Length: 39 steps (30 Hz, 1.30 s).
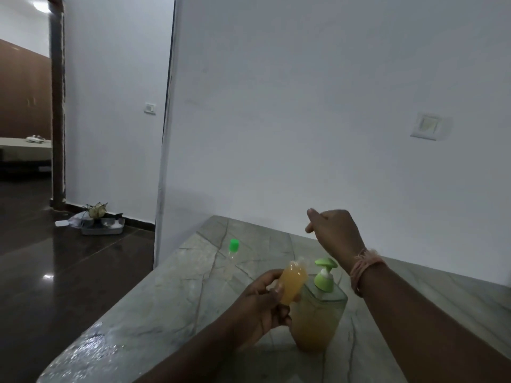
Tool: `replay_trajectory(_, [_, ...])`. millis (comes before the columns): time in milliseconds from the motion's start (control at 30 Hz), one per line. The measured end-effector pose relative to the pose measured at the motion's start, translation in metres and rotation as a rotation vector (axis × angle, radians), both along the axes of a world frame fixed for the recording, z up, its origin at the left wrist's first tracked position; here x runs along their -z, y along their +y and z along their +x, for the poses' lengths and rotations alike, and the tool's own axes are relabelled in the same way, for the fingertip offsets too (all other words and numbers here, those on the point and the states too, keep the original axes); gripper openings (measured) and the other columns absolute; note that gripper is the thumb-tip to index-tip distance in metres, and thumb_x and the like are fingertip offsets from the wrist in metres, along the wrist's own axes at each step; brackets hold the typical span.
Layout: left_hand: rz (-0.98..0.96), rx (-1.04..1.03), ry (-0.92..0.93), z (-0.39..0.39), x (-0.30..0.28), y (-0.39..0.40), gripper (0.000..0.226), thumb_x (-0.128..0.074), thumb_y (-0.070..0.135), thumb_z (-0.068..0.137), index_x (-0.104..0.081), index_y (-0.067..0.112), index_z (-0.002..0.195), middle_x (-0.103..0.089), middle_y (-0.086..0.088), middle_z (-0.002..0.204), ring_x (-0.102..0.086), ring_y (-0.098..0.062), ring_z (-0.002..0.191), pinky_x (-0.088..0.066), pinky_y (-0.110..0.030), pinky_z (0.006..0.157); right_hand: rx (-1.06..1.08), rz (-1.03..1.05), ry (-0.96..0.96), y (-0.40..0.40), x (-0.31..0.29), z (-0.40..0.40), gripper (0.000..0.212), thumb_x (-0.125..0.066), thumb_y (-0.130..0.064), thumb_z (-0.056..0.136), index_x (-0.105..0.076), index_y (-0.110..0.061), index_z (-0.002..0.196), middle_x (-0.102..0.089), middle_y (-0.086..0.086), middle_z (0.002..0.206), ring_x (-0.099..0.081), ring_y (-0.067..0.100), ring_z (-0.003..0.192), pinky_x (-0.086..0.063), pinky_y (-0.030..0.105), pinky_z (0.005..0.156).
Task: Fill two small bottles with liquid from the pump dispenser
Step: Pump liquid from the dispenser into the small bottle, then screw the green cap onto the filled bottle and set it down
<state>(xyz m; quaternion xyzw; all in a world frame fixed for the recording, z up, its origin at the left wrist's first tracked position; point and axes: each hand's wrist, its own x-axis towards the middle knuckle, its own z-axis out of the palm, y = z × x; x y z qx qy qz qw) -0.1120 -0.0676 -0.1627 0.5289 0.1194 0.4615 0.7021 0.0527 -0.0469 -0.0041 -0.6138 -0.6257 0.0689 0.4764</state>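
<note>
The small bottle point(292, 281) full of orange liquid sits in the left hand point(265, 305). The fingers point(279, 291) curl round its lower half, and the thumb is on the side near the camera. The bottle leans, with its open top pointing up and a little to the right, toward the green pump head. Its long side runs from the hand up to the pump.

Just beside it stands the pump dispenser point(320, 308), upright on the surface point(171, 294), with orange liquid inside.

A second small bottle point(231, 258), clear with a green cap, stands farther back.

The right hand point(333, 233) is up in the air above the pump, fingers loosely bent, holding nothing. A thread band point(363, 265) wraps its wrist.
</note>
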Motion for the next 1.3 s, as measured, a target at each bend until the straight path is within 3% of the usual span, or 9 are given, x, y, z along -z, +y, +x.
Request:
replay_trajectory(100, [-0.048,-0.096,-0.018,-0.003,0.0,0.005,0.042,-0.057,0.022,0.097,-0.051,0.014,0.137,-0.064,-0.022,0.11,-0.061,-0.022,0.075,-0.054,-0.038,0.069,-0.027,0.048,-0.059,-0.012,-0.001,-0.021,0.048,-0.052,-0.041,0.091,-0.071,-0.008,0.063,-0.062,-0.012,0.046,-0.059,0.0,0.047,-0.041,0.024,0.053])
replay_trajectory(233, [-0.013,-0.387,0.045,-0.01,0.002,0.013,0.033,-0.052,0.03,0.1,-0.053,0.023,0.132,-0.066,-0.016,0.118,-0.068,-0.025,0.092,-0.056,-0.032,0.077,-0.065,0.073,-0.084,-0.02,0.013,-0.051,0.042,-0.054,-0.04,0.091,-0.066,-0.005,0.07,-0.07,0.007,0.071,-0.065,0.021,0.065,-0.055,0.035,0.066])
replay_trajectory(467, [-0.065,-0.736,0.045,-0.018,0.006,0.029,0.036,-0.04,0.025,0.108,-0.044,0.017,0.143,-0.057,-0.017,0.134,-0.061,-0.03,0.113,-0.051,-0.045,0.096,-0.067,0.112,-0.11,-0.027,0.046,-0.086,0.02,-0.055,-0.034,0.092,-0.06,-0.017,0.082,-0.063,-0.002,0.076,-0.06,0.016,0.072,-0.05,0.03,0.065])
replay_trajectory(567, [-0.074,-0.771,0.0,-0.023,0.003,0.03,0.033,-0.04,0.022,0.108,-0.046,0.013,0.139,-0.061,-0.02,0.129,-0.062,-0.037,0.114,-0.052,-0.052,0.099,-0.075,0.088,-0.103,-0.029,0.07,-0.098,0.017,-0.054,-0.03,0.092,-0.058,-0.018,0.082,-0.062,-0.001,0.077,-0.059,0.015,0.071,-0.047,0.028,0.06])
replay_trajectory(667, [-0.09,-0.797,-0.015,-0.024,0.004,0.028,0.03,-0.039,0.018,0.108,-0.049,0.013,0.135,-0.063,-0.02,0.122,-0.066,-0.031,0.104,-0.056,-0.04,0.086,-0.067,-0.057,-0.107,-0.025,0.11,-0.098,0.01,-0.056,-0.027,0.092,-0.057,-0.019,0.087,-0.061,-0.002,0.084,-0.06,0.013,0.077,-0.037,0.019,0.054])
replay_trajectory(867, [-0.123,-0.821,-0.02,-0.025,0.005,0.029,0.027,-0.04,0.02,0.108,-0.05,0.019,0.133,-0.061,-0.014,0.123,-0.065,-0.027,0.107,-0.054,-0.039,0.094,-0.168,-0.285,-0.176,-0.014,0.165,-0.089,0.034,-0.063,-0.038,0.087,-0.057,-0.023,0.117,-0.053,0.001,0.116,-0.053,0.019,0.109,-0.049,0.034,0.091])
replay_trajectory(933, [-0.133,-0.824,-0.03,-0.026,0.005,0.032,0.027,-0.04,0.02,0.108,-0.05,0.018,0.133,-0.061,-0.014,0.121,-0.066,-0.027,0.106,-0.054,-0.039,0.093,-0.22,-0.251,-0.194,-0.012,0.167,-0.088,0.026,-0.062,-0.038,0.089,-0.061,-0.026,0.112,-0.057,-0.003,0.111,-0.055,0.015,0.106,-0.05,0.03,0.09])
replay_trajectory(1033, [-0.137,-0.819,-0.048,-0.026,0.006,0.036,0.031,-0.041,0.017,0.107,-0.048,0.014,0.137,-0.06,-0.018,0.123,-0.067,-0.027,0.104,-0.055,-0.035,0.089,-0.318,-0.16,-0.259,-0.007,0.17,-0.085,0.014,-0.058,-0.03,0.093,-0.07,-0.026,0.098,-0.061,-0.009,0.094,-0.058,0.005,0.087,-0.045,0.013,0.074])
replay_trajectory(1300, [-0.198,-0.76,-0.102,-0.026,0.002,0.037,0.031,-0.04,0.012,0.107,-0.045,0.011,0.138,-0.057,-0.023,0.127,-0.066,-0.032,0.104,-0.053,-0.039,0.089,-0.452,-0.188,-0.427,-0.005,0.171,-0.077,0.021,-0.045,-0.021,0.094,-0.066,-0.024,0.097,-0.049,-0.003,0.097,-0.05,0.009,0.085,-0.043,0.02,0.076])
